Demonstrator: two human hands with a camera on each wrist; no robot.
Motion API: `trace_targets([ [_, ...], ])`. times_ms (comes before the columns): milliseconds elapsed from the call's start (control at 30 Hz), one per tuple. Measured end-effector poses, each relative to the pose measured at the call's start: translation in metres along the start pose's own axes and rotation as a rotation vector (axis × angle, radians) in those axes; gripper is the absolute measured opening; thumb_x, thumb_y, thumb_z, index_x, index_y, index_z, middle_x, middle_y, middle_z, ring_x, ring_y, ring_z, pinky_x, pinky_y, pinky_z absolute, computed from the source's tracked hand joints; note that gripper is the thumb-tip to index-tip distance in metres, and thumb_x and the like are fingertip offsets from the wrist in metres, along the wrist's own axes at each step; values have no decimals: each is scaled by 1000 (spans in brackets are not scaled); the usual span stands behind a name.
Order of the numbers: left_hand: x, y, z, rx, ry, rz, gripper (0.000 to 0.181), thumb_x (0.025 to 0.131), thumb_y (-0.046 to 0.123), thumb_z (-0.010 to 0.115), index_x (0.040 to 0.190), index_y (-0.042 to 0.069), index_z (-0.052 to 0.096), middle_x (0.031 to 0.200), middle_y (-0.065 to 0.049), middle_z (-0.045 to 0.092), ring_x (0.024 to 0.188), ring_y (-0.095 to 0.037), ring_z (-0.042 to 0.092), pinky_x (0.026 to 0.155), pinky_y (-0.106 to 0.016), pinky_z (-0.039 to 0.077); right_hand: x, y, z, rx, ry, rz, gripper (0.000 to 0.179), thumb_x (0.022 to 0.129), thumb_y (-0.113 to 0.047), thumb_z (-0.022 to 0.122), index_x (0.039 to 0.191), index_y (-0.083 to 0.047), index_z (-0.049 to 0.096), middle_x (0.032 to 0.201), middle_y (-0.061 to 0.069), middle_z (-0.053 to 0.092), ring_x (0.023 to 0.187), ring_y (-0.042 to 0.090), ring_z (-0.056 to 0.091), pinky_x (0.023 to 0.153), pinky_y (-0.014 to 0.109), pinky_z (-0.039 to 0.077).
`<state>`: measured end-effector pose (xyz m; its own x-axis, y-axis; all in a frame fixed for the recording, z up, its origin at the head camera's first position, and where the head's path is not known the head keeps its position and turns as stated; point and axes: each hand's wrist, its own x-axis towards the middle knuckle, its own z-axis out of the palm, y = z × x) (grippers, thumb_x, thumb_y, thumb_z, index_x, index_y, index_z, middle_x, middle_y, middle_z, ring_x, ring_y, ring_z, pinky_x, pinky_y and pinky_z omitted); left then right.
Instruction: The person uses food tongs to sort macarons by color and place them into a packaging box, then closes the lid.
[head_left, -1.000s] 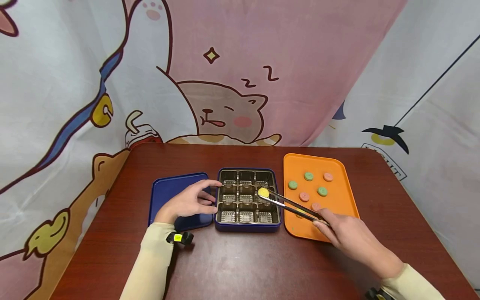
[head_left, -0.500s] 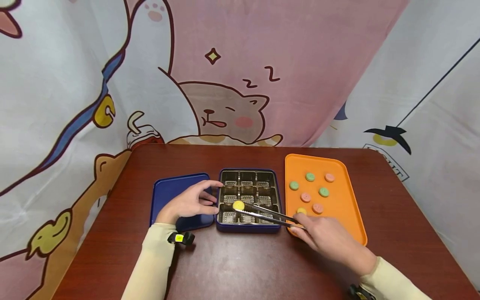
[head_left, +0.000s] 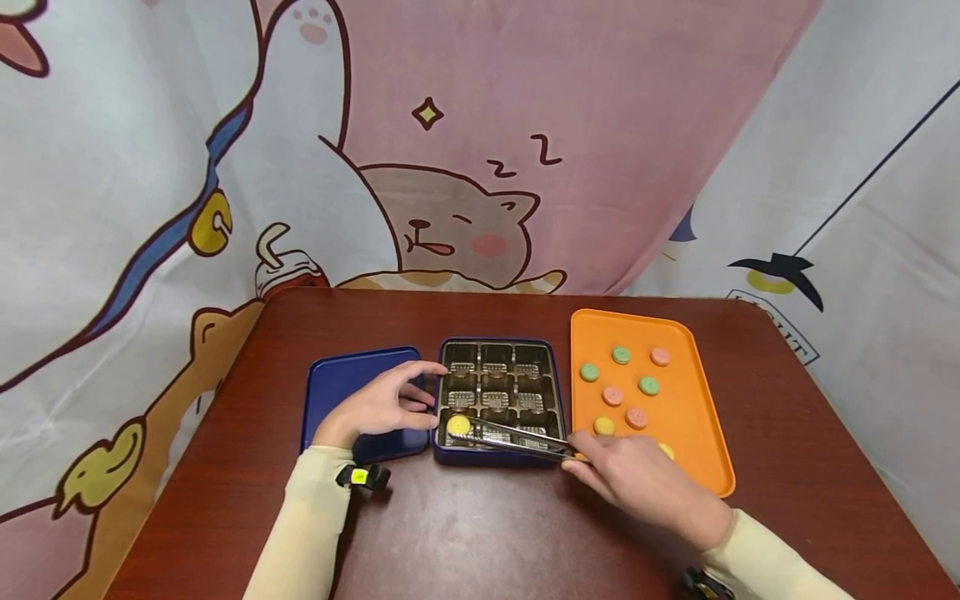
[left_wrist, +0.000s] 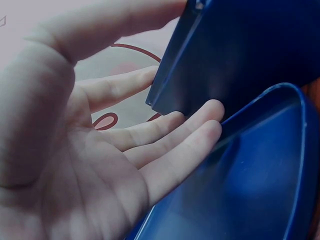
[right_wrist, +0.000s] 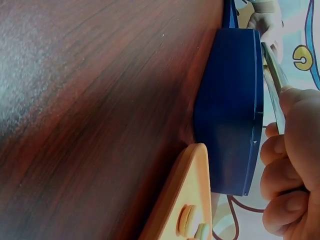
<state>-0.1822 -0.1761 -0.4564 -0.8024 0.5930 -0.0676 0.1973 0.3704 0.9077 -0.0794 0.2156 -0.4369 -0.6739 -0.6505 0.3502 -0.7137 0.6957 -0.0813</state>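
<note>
My right hand [head_left: 637, 479] grips metal tongs [head_left: 525, 435], whose arms reach left across the front of a dark blue box [head_left: 495, 457]. At their tips a small yellow macaron [head_left: 459, 426] sits in or just over the front left compartment; whether it touches the bottom I cannot tell. The box holds a dark plastic insert [head_left: 495, 379] with several square compartments. My left hand [head_left: 382, 407] is at the box's left side, fingers spread and fairly straight. Its thumb and index fingertips touch the box edge. In the left wrist view those fingers [left_wrist: 175, 165] lie by the blue wall.
An orange tray [head_left: 693, 417] right of the box bears green, pink and yellow macarons [head_left: 636, 417]. A blue lid [head_left: 337, 375] lies left of the box, partly beneath my left hand. Everything stands on a brown wooden table [head_left: 480, 533], with a printed curtain [head_left: 637, 150] behind.
My right hand has moved left and toward me with the tongs, carrying the yellow macaron from the middle right compartment to the front left one. My left hand has stayed at the box.
</note>
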Motion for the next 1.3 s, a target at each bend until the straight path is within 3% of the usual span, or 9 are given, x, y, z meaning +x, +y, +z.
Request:
trace_targets([
  [167,0,0,0,-2,0,3,74,87,20,88,152,16,53,160,-10,44,120,-30,68,102,-48,58,0,-1,-1,8,-26,17,22,102,-37,70,99,-18,62,67,-18,42,52,-1,38,42,20,29],
  [700,0,2,0,-5,-6,18,75,88,18,87,153,13,51,160,-11,43,120,-30,68,101,-47,58,-6,0,-3,23,-42,87,24,99,-38,74,107,-18,63,69,-19,45,54,-3,41,43,20,34],
  [833,0,2,-1,-3,-5,13,75,88,18,87,153,13,51,160,-10,44,120,-30,68,101,-47,58,-10,3,-6,32,-43,109,24,99,-38,74,105,-19,62,69,-21,45,56,-5,42,46,22,38],
  [1000,-1,3,0,-5,-6,6,74,88,18,87,153,14,52,160,-10,44,121,-31,67,101,-48,58,-16,8,-12,30,-47,142,27,97,-39,76,97,-20,57,64,-22,34,54,-4,34,47,19,32],
  [1300,-1,3,0,3,-7,2,74,89,20,87,153,15,51,160,-11,44,121,-31,67,102,-48,58,-36,19,-25,-2,-23,198,31,95,-37,80,113,-18,64,66,-25,40,56,-5,35,49,18,32],
])
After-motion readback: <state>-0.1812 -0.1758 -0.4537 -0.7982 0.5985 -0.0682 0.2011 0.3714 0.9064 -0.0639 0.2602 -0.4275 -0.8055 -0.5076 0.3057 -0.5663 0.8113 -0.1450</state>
